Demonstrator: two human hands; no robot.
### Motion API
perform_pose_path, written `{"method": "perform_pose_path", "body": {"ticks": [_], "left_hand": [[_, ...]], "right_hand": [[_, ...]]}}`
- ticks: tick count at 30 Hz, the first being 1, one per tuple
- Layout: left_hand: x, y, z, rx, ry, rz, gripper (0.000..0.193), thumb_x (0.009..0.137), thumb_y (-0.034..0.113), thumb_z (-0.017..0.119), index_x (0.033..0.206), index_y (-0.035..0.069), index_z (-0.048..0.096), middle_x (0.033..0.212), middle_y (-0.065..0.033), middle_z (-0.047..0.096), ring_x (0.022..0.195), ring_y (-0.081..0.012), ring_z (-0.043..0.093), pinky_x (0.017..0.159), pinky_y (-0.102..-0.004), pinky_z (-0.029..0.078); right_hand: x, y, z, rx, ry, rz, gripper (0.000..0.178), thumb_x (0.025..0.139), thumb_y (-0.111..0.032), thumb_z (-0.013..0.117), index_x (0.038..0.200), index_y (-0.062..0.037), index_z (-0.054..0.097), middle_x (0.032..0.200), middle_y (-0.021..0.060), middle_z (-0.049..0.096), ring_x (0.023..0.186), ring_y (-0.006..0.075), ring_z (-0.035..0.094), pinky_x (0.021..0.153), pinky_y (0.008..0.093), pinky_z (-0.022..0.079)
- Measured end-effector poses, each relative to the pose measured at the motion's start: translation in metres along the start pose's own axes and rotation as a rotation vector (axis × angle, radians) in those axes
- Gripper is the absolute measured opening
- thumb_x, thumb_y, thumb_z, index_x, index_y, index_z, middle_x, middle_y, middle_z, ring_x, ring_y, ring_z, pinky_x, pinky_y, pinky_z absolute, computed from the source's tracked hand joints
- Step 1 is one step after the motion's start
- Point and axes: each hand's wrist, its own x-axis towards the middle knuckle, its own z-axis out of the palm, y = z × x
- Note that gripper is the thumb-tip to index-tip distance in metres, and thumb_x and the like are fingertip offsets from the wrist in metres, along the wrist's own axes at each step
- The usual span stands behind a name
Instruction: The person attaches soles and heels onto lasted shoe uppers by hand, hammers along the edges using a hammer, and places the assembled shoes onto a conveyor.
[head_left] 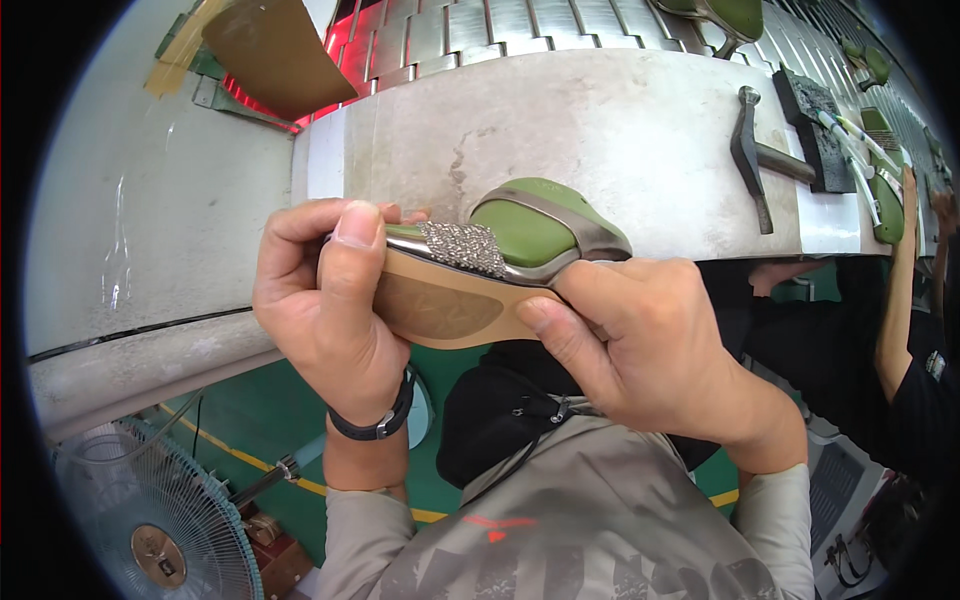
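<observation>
Between my hands is a shoe (pixel 440 305), tipped so its tan sole with a darker oval forepart faces me. Its inside is green, the edging is metallic pewter, and a band of glittery stones crosses the front. My left hand (pixel 335 290) grips the toe end, thumb pressed over the upper and fingers behind it. My right hand (pixel 635 330) pinches the shoe near the waist, thumb on the sole's edge. The green heel seat with its strap shows beyond my right fingers. Parts under both hands are hidden.
A pale worktable (pixel 600 130) lies beyond the shoe, with a hammer (pixel 752 160) and a black block (pixel 815 130) on its right. Metal conveyor slats (pixel 450 30) run behind, carrying more green shoes. A fan (pixel 160 520) stands lower left. Another person's arm (pixel 895 280) reaches in at right.
</observation>
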Motion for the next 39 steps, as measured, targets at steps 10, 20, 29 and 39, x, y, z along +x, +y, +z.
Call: {"method": "perform_pose_path", "body": {"ticks": [10, 20, 29, 39], "left_hand": [[0.055, 0.0, 0.074, -0.21, -0.638, 0.102, 0.057, 0.111, 0.049, 0.039, 0.121, -0.002, 0.063, 0.116, -0.015, 0.068, 0.106, -0.0231, 0.063, 0.102, -0.0401, 0.05], [0.01, -0.128, 0.077, -0.275, -0.22, -0.247, 0.079, 0.113, 0.059, 0.025, 0.095, -0.002, 0.072, 0.094, -0.0149, 0.073, 0.089, -0.0198, 0.067, 0.09, -0.0311, 0.051], [0.041, -0.079, 0.103, 0.139, -0.426, 0.089, 0.084, 0.11, 0.063, 0.034, 0.071, -0.002, 0.07, 0.068, -0.0058, 0.067, 0.068, -0.0148, 0.063, 0.067, -0.029, 0.051], [0.041, -0.1, 0.077, -0.126, -0.552, 0.101, 0.076, 0.115, 0.05, 0.025, 0.093, -0.004, 0.073, 0.096, -0.0121, 0.073, 0.092, -0.0182, 0.066, 0.088, -0.0322, 0.052]], "right_hand": [[0.019, 0.002, -0.078, 0.147, 0.159, 0.063, 0.068, 0.081, -0.025, 0.087, 0.139, -0.0011, 0.059, 0.111, 0.0085, 0.072, 0.1, 0.0129, 0.068, 0.083, 0.0278, 0.055], [-0.09, 0.054, -0.022, 1.155, 0.703, 0.539, 0.036, 0.103, -0.02, 0.062, 0.13, 0.0032, 0.055, 0.119, 0.0147, 0.068, 0.109, 0.022, 0.071, 0.095, 0.0348, 0.06], [-0.05, 0.037, -0.039, 0.05, 0.321, 0.204, 0.056, 0.075, -0.005, 0.085, 0.128, -0.0026, 0.064, 0.088, 0.0057, 0.065, 0.072, 0.0156, 0.06, 0.061, 0.0306, 0.049], [-0.009, 0.003, -0.051, -0.251, 0.299, -0.147, 0.047, 0.07, 0.005, 0.083, 0.114, 0.0008, 0.068, 0.08, 0.0078, 0.069, 0.06, 0.017, 0.062, 0.053, 0.0285, 0.05]]}}
